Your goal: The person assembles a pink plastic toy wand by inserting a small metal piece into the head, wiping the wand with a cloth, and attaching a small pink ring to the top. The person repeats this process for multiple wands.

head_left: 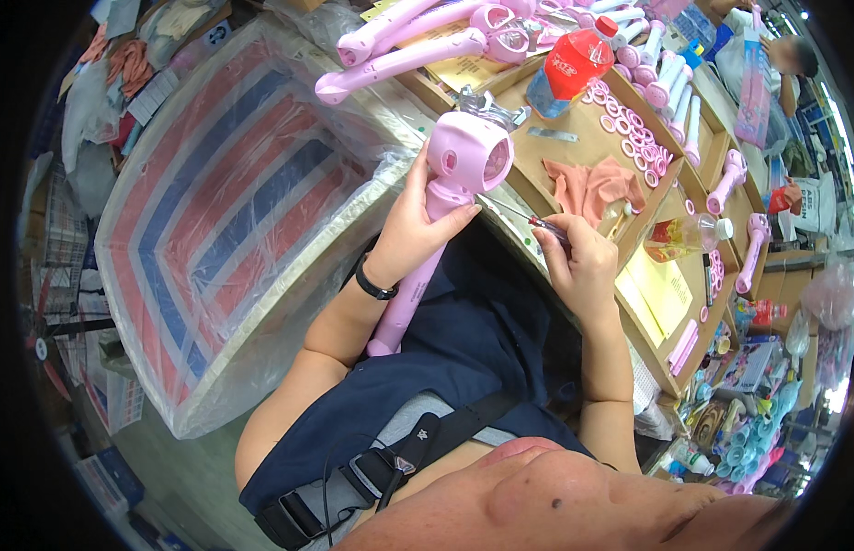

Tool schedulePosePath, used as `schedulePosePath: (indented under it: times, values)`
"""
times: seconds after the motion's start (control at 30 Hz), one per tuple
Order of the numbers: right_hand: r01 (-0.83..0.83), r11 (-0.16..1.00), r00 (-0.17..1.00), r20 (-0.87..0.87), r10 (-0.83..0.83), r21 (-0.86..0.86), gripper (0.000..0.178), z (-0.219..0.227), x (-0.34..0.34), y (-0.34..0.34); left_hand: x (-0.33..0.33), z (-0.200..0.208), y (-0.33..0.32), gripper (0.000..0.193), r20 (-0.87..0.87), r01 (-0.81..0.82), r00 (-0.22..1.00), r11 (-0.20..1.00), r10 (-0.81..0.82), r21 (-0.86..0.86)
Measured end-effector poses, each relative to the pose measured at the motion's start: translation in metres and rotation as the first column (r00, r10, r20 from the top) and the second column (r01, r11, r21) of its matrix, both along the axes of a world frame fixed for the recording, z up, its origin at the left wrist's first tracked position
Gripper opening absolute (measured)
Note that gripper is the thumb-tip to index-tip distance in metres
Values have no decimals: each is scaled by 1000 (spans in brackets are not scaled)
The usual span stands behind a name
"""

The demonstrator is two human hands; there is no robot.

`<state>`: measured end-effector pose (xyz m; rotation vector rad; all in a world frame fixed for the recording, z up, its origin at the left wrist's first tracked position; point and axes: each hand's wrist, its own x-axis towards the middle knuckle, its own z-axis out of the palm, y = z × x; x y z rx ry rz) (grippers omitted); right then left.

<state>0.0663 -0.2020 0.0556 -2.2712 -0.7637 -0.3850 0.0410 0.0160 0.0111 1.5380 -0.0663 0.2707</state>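
My left hand is wrapped round the neck of a pink long-handled plastic device with a hollow round head. Shiny metal parts show at the top of that head. The handle slants down along my left forearm toward my lap. In my right hand, the fingers close on a screwdriver with a dark and red handle. Its thin shaft points up and left toward the device's neck. Whether the tip touches the device I cannot tell.
A plastic-lined bin with striped sheeting stands at my left. The cardboard-topped bench at right holds similar pink devices, a red-wrapped bottle, pink rings, an orange cloth and a bottle of yellowish liquid. Another person is at the far right.
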Motion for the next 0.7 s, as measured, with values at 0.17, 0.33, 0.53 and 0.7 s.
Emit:
schedulePosePath:
  times: [0.17,0.33,0.53,0.7]
  values:
    - [80,994,906,-421,-44,69,17,-10,2,-1,-3,-2,-1,88,76,-67,996,981,54,183]
    - [25,984,974,-227,15,174,19,-14,-3,3,-3,-2,-1,89,52,-70,997,987,63,145]
    - [71,993,917,-398,-26,100,18,-8,0,0,-3,-4,-2,90,87,-78,994,982,64,170]
    - [134,979,827,-562,-26,153,15,0,-13,-7,0,-4,4,85,-21,24,999,986,-28,-167]
